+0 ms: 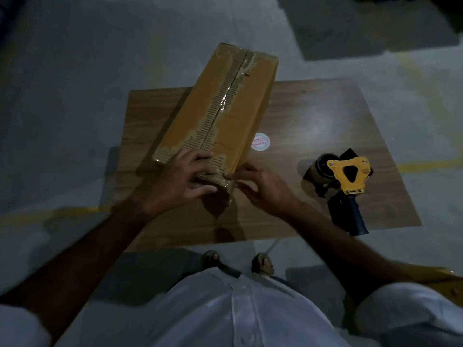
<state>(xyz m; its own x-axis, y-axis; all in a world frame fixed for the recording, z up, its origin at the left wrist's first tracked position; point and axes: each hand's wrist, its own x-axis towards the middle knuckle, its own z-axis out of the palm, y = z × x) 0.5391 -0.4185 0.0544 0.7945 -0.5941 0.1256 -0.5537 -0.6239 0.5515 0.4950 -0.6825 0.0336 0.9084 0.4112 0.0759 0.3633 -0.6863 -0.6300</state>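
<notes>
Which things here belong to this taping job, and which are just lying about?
Job: cardboard box, tape on its seam, left hand and right hand pressing its near end, tape dispenser.
Lying about: round sticker on the table, cardboard piece lower right.

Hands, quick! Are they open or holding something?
Left hand: open, fingers pressing the near end of the cardboard box.
Right hand: open, fingertips touching that same end.
</notes>
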